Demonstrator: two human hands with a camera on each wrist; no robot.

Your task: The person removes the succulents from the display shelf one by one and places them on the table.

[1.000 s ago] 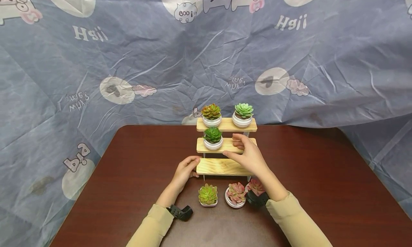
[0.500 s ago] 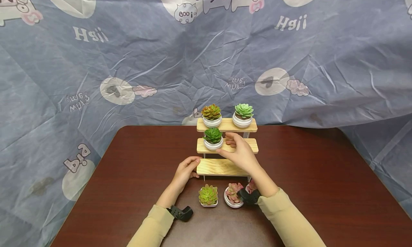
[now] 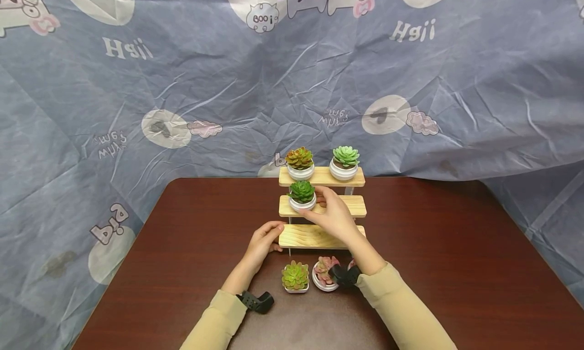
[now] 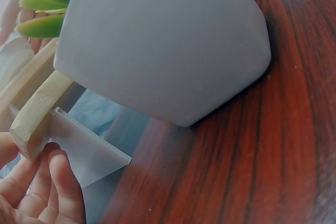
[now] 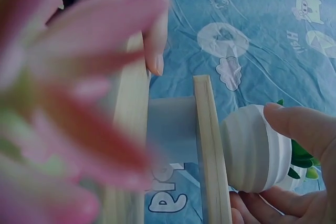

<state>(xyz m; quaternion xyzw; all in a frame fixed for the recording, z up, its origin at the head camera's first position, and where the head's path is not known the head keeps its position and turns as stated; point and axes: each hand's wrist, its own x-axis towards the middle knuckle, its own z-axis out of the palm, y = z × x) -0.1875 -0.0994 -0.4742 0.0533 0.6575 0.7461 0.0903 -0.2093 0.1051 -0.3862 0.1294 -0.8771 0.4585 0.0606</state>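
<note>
A three-tier wooden plant stand (image 3: pixel 319 237) stands on the table. My left hand (image 3: pixel 261 244) pinches the left end of its bottom shelf (image 4: pixel 39 111), thumb above and fingers below. On the middle shelf sits a dark green potted succulent (image 3: pixel 302 195). My right hand (image 3: pixel 335 216) holds its white ribbed pot (image 5: pixel 254 148) from the right, thumb on one side and fingers on the other. The top shelf bears an orange-green succulent (image 3: pixel 299 162) at left and a pale green one (image 3: pixel 344 162) at right.
In front of the stand are a yellow-green succulent (image 3: pixel 295 276) in a white pot and a pink succulent (image 3: pixel 325 273). Another pink one is mostly hidden behind my right wrist. A patterned blue-grey cloth (image 3: pixel 228 86) hangs behind the table (image 3: pixel 205 213).
My right hand has moved left along the middle shelf and closed onto the dark green succulent's pot. The nearer pink succulent has shifted slightly left. My left hand has stayed in place.
</note>
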